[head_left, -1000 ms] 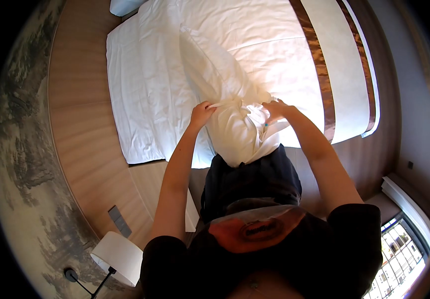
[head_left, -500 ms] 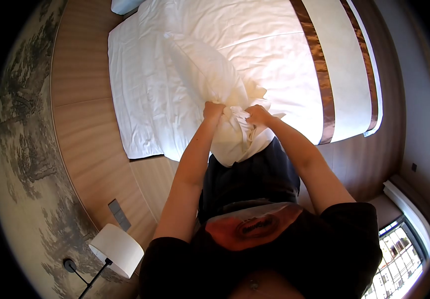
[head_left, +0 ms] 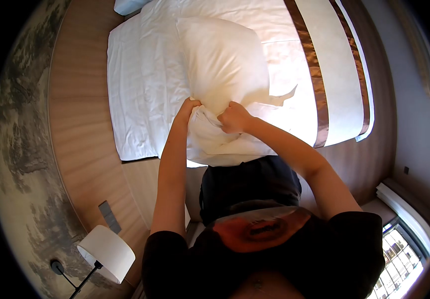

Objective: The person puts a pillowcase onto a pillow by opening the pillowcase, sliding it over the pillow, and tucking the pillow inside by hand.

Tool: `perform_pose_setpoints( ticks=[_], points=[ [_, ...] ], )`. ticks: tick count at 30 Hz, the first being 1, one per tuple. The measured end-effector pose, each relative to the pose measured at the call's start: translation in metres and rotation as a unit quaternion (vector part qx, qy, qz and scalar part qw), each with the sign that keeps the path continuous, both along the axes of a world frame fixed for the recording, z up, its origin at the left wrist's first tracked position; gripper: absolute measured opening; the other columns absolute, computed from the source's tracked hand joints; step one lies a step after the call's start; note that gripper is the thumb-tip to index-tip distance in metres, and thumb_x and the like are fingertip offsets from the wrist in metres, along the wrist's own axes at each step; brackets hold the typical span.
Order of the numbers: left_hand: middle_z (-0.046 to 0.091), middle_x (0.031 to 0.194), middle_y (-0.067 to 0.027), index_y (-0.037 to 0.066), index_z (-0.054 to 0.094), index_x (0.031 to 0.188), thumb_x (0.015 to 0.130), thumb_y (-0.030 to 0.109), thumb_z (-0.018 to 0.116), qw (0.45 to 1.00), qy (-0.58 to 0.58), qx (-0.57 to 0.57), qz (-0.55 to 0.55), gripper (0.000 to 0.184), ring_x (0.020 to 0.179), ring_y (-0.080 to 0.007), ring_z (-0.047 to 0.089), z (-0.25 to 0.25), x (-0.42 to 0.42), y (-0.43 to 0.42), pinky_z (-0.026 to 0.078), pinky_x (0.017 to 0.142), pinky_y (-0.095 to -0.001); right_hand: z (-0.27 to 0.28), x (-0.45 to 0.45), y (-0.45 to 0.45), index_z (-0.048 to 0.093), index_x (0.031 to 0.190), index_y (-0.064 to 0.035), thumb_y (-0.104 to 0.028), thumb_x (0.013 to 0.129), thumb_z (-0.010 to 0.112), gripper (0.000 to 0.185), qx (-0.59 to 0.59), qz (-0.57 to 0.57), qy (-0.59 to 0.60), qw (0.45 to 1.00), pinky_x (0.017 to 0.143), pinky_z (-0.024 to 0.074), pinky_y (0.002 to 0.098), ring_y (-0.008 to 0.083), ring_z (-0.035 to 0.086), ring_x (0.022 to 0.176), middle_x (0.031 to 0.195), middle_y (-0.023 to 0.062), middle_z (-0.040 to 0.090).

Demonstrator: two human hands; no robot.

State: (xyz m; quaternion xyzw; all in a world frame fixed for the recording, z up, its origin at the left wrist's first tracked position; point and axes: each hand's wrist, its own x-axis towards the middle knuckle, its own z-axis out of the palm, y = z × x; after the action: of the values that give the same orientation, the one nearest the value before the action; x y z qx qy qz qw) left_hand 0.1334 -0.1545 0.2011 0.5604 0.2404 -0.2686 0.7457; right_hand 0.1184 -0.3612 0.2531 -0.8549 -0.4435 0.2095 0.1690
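A plump white pillow (head_left: 225, 57) lies on the bed, its far end spread out and smooth. Its near end runs into a loose, bunched white pillowcase (head_left: 215, 147) that reaches to my waist. My left hand (head_left: 187, 108) is closed around the pillowcase's edge at the left side. A little to the right, my right hand (head_left: 235, 118) grips the cloth in a fist at the pillow's near end. Folds hide the fingertips and the exact opening. A thin flap of white cloth (head_left: 282, 97) sticks out to the right of the pillow.
Under the pillow is a bed with a white duvet (head_left: 142, 89) and a brown-striped bed runner (head_left: 342, 70) on its right. A wall lamp (head_left: 106, 253) stands out at lower left. Another pillow (head_left: 129, 5) shows at the top edge. A window (head_left: 402, 254) is at lower right.
The pillow's far part has swung from a narrow, twisted shape to lying broad and flat. Both hands have moved left, still gripping cloth, and the white flap now extends to the right.
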Motion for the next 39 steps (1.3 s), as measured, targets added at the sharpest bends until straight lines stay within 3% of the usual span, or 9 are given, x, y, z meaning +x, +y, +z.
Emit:
perform_pose_setpoints(
  ticks=[3,8,11,14,18,25,29,35,39],
  points=[
    [0.063,0.094,-0.0151,0.0,0.05,0.119,0.066,0.006,0.052,0.973,-0.013,0.224,-0.052,0.053,0.08,-0.0247,0.063,-0.064,-0.008,0.036,0.052,0.07,-0.0331,-0.026,-0.009,0.025,0.061,0.093,-0.01,-0.029,0.071,0.057,0.03,-0.113,0.005,0.083,0.99,0.083,0.0368,0.0358,0.0245,0.06,0.079,0.078,0.0094,0.064],
    [0.053,0.117,-0.0212,0.01,0.048,0.125,0.069,0.012,0.053,0.756,-0.163,0.594,-0.219,0.056,0.115,-0.0318,0.047,-0.124,-0.054,0.036,0.037,0.096,-0.0469,-0.072,-0.03,0.02,0.044,0.121,-0.0106,-0.037,0.074,0.055,0.055,-0.217,0.001,0.194,0.957,0.091,0.0397,0.0397,0.0278,0.058,0.097,0.102,0.0144,0.061],
    [0.049,0.126,-0.0128,0.017,0.052,0.121,0.075,0.025,0.056,0.655,-0.236,0.626,-0.351,0.047,0.122,-0.0262,0.041,-0.095,-0.073,0.011,0.023,0.102,-0.058,-0.09,-0.038,-0.004,0.042,0.125,-0.0115,-0.039,0.076,0.054,0.058,-0.212,-0.072,0.267,0.937,0.087,0.0433,0.041,0.0288,0.056,0.102,0.109,0.0147,0.059],
    [0.051,0.123,-0.0138,0.011,0.052,0.12,0.072,0.041,0.061,0.704,-0.195,0.485,-0.48,0.058,0.123,-0.0273,0.039,-0.068,-0.077,0.0,0.018,0.1,-0.0622,-0.112,-0.046,-0.025,0.043,0.124,-0.0115,-0.034,0.078,0.054,0.053,-0.218,-0.141,0.282,0.924,0.084,0.0449,0.0418,0.0295,0.056,0.102,0.109,0.014,0.058],
    [0.053,0.118,-0.0113,0.009,0.055,0.113,0.064,0.048,0.068,0.632,-0.233,0.531,-0.513,0.064,0.117,-0.0266,0.043,-0.072,-0.082,-0.011,0.017,0.102,-0.0579,-0.151,-0.058,-0.042,0.04,0.127,-0.0121,-0.021,0.078,0.059,0.053,-0.079,-0.294,0.116,0.945,0.088,0.0423,0.0426,0.0299,0.05,0.111,0.118,0.0142,0.053],
    [0.058,0.106,-0.0093,0.01,0.06,0.101,0.055,0.038,0.077,0.524,-0.265,0.526,-0.616,0.057,0.108,-0.025,0.049,-0.083,-0.057,-0.001,0.027,0.098,-0.0488,-0.169,-0.052,-0.029,0.044,0.121,-0.0106,-0.022,0.073,0.067,0.054,-0.043,-0.186,-0.006,0.982,0.094,0.0355,0.0405,0.0268,0.046,0.112,0.117,0.0101,0.049],
    [0.062,0.094,-0.0074,0.013,0.063,0.094,0.058,0.035,0.077,0.504,-0.191,0.469,-0.7,0.045,0.1,-0.0233,0.055,-0.087,-0.025,0.014,0.033,0.09,-0.0449,-0.181,-0.033,-0.013,0.054,0.11,-0.013,-0.026,0.074,0.068,0.04,-0.131,-0.108,0.14,0.975,0.09,0.0388,0.0377,0.0255,0.051,0.107,0.106,0.0085,0.056],
    [0.061,0.086,-0.0051,0.016,0.063,0.094,0.071,0.028,0.068,0.532,-0.27,0.486,-0.639,0.026,0.091,-0.0221,0.057,-0.085,0.043,0.031,0.035,0.079,-0.04,-0.175,0.019,-0.016,0.065,0.096,-0.0151,-0.027,0.084,0.056,0.02,-0.12,-0.127,0.075,0.982,0.084,0.0424,0.0365,0.023,0.054,0.101,0.099,0.0049,0.058],
    [0.056,0.094,-0.0036,0.014,0.063,0.087,0.075,0.024,0.064,0.592,-0.355,0.557,-0.461,0.016,0.093,-0.0219,0.054,-0.098,0.088,0.027,0.04,0.077,-0.0412,-0.19,0.068,-0.023,0.062,0.089,-0.0105,-0.027,0.084,0.055,0.018,0.027,-0.327,0.082,0.941,0.075,0.0473,0.0402,0.0294,0.057,0.09,0.091,0.0096,0.059]
  ],
)
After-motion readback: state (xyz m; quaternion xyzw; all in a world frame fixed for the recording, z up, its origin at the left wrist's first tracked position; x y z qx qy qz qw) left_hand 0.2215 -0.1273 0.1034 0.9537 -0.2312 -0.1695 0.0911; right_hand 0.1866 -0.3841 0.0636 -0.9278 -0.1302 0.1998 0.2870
